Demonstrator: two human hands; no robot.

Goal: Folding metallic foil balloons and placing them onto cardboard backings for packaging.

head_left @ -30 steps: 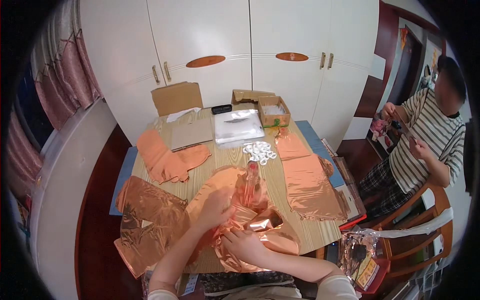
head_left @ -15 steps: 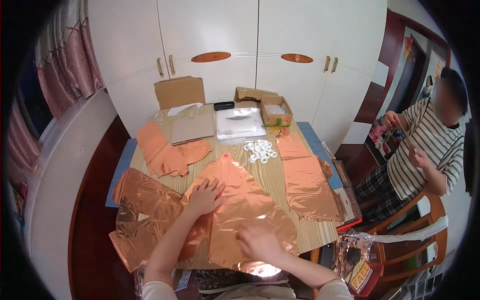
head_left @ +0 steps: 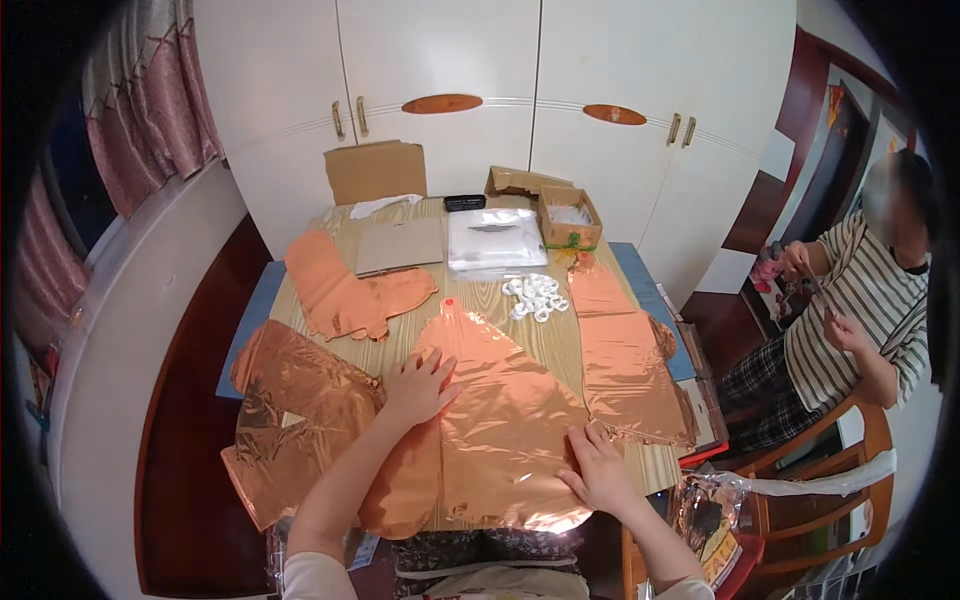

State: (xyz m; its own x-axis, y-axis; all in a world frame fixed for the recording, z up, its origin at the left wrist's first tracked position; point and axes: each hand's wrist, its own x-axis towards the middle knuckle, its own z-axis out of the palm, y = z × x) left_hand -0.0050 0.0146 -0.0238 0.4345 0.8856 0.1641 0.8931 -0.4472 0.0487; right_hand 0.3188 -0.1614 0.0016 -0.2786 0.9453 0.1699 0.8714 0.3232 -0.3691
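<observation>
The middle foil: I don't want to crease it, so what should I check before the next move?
1. Left hand resting on the middle foil: ok, fingers spread.
2. Right hand resting on it too: ok, near its right edge.
3. Surface smooth: not ok, wrinkles show across it.
4. Clear of the white rings: ok, bare table shows between.
5. Clear of the right foil: cannot tell, their edges come too close together to see whether they touch.
6. Red dot uncovered: ok, it shows at the far tip.
</observation>
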